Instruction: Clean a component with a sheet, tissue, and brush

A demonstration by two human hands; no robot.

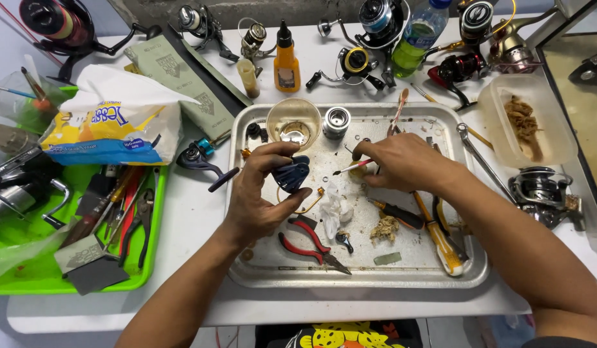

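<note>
The left hand [263, 193] is closed around one dark blue reel body part [291, 174], thumb on top and fingers curled beneath, holding it just above the metal tray [247, 274]. The right hand [401, 161] pinches one small brush [352, 168] with a pink handle between thumb and fingertips — its bristle end points at the blue part, close to it but whether it touches I cannot tell.

On the tray, counted: one clear glass cup [294, 122] at the back edge, one silver spool [336, 122] just beside it, one pair of red-handled pliers [311, 245] near the front, one crumpled white tissue [334, 209], one clump of brownish fluff [385, 229], and two screwdrivers [440, 241] (one with a yellow handle, one orange and black) lying under the right forearm.

Off the tray, one orange oil bottle [286, 61] stands behind it, and one green plastic bottle [420, 38] stands further right. One clear tub [527, 119] of brown fibres sits at the right. One green tray [150, 251] of hand tools lies to the left — a white and blue plastic bag [111, 119] rests behind it. Several fishing reels line the back of the table; at least six are visible.
</note>
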